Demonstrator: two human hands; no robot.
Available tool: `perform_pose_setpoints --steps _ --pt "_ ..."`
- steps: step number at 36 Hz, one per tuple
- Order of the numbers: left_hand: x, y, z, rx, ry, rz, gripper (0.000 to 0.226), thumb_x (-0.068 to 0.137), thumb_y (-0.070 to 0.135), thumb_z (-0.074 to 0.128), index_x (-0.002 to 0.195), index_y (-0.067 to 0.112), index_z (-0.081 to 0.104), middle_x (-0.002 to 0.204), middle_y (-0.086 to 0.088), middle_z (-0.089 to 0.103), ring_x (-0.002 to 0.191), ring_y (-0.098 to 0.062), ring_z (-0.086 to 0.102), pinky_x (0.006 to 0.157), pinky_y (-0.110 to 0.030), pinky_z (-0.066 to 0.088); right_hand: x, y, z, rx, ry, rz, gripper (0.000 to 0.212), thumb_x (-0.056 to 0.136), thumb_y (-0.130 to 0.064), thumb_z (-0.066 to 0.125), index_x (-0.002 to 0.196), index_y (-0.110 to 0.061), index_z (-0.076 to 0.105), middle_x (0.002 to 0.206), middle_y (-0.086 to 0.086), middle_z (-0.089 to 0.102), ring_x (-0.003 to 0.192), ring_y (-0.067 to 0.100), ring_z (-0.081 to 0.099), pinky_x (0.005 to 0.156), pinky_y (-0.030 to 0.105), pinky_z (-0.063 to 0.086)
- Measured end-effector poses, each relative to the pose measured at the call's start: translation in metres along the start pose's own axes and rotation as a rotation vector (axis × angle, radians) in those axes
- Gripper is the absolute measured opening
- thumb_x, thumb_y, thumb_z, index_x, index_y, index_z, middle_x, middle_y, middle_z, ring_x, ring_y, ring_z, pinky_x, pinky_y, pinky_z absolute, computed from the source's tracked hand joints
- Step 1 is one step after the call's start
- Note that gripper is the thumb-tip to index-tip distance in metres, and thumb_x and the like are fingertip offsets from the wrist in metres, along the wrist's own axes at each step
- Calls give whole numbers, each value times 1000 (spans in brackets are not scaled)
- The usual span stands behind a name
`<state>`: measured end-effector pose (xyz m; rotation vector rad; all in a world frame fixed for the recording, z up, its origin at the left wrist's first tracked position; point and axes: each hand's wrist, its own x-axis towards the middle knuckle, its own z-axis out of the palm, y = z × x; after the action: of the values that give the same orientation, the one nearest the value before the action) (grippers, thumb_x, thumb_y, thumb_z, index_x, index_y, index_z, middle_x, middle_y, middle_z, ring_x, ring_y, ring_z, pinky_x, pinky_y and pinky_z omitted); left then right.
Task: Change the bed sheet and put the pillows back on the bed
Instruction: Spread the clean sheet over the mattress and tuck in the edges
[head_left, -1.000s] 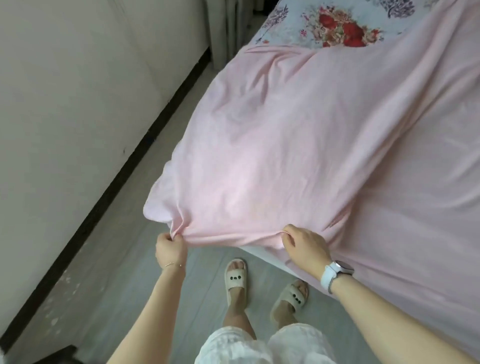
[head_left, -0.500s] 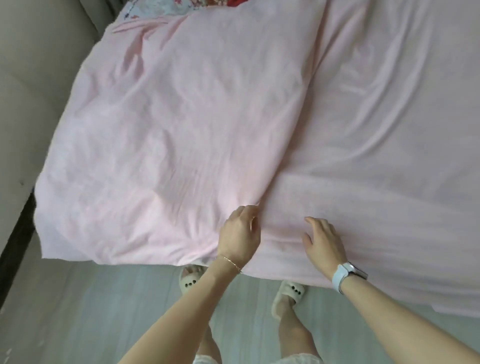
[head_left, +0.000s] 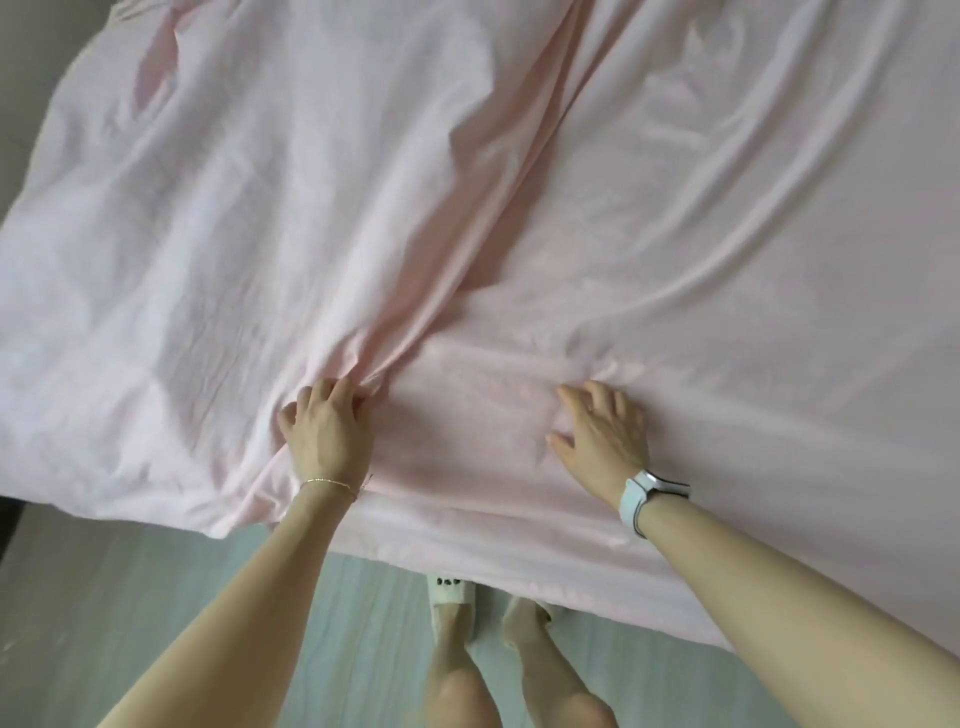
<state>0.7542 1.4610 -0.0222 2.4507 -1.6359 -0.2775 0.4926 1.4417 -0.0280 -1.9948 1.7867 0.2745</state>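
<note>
While the pink bed sheet is draped over pretty much the whole bed and hangs off the near edge, it's far from smooth, with a thick bunch of folds running from the far side down toward the near edge and ending right at the left hand. That hand sits on top of the sheet close to the near edge, fingers curled into the gathered fabric, so its grip is clenched on a wad of the sheet; there's a thin bracelet on that wrist. The right hand is just along the same edge, a bit apart from the left one, lying flat with fingers spread and relaxed, pressing the sheet down, so no grasp there, just released and resting. It has a white watch on the wrist. The stretch of sheet between the two hands looks flatter than the rest. Below the bed's near edge you can see a pale floor and the person's feet in light slippers, partly tucked under the overhanging sheet.
</note>
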Motion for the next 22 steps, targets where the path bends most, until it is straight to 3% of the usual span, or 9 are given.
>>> perform_pose_setpoints --steps 3,5,7,9,12,14,16,20,22 --pt "-4 9 -19 -197 104 95 10 89 6 55 87 -1 61 90 -17 64 84 -38 56 69 -32 29 4 -11 0 43 38 -84 58 88 -41 53 140 -25 34 133 4 38 125 26 34 98 38 30" --pt "-12 19 -38 -383 87 26 7 93 3 50 93 -2 54 80 -13 60 72 -34 53 61 -26 25 7 -24 -3 49 39 -162 65 88 -43 54 144 -25 28 136 5 37 125 28 34 99 39 30" --pt "-20 27 -54 -542 89 -18 10 95 13 46 93 4 47 66 -6 53 59 -32 46 54 -30 25 11 -39 -5 86 61 -238 71 87 -42 57 147 -22 26 140 9 36 127 31 34 100 41 30" --pt "-23 34 -72 -644 131 -7 13 93 24 39 90 12 41 59 -4 48 52 -22 43 51 -29 30 14 -55 -9 151 105 -292 74 83 -38 65 145 -18 31 138 15 41 126 35 39 100 44 33" --pt "-19 38 -98 -746 203 10 11 93 24 34 86 16 37 58 1 43 46 -4 41 46 -15 29 24 -77 -13 175 212 -352 75 74 -33 74 140 -16 42 126 18 51 113 39 51 91 49 41" --pt "-16 37 -112 -778 238 25 11 93 21 34 83 24 36 58 4 40 46 0 39 46 -14 29 34 -88 -16 130 218 -348 74 79 -38 69 143 -20 37 130 14 48 116 35 48 94 48 37" --pt "-17 33 -119 -786 231 32 14 93 20 35 82 27 36 57 4 39 45 0 38 46 -14 29 42 -94 -17 91 127 -301 68 88 -42 56 146 -25 26 136 8 38 125 29 36 99 43 26" --pt "-21 27 -111 -773 172 25 12 92 22 36 82 27 37 55 4 38 43 -3 36 43 -15 27 54 -92 -14 17 108 -304 34 94 -32 46 126 -19 51 126 7 49 120 28 40 93 38 27" --pt "-21 25 -108 -784 182 11 12 92 21 36 82 26 36 56 3 37 43 -3 37 44 -14 27 55 -87 -13 71 152 -328 28 92 -20 48 117 -13 57 118 10 57 114 30 48 91 38 29"
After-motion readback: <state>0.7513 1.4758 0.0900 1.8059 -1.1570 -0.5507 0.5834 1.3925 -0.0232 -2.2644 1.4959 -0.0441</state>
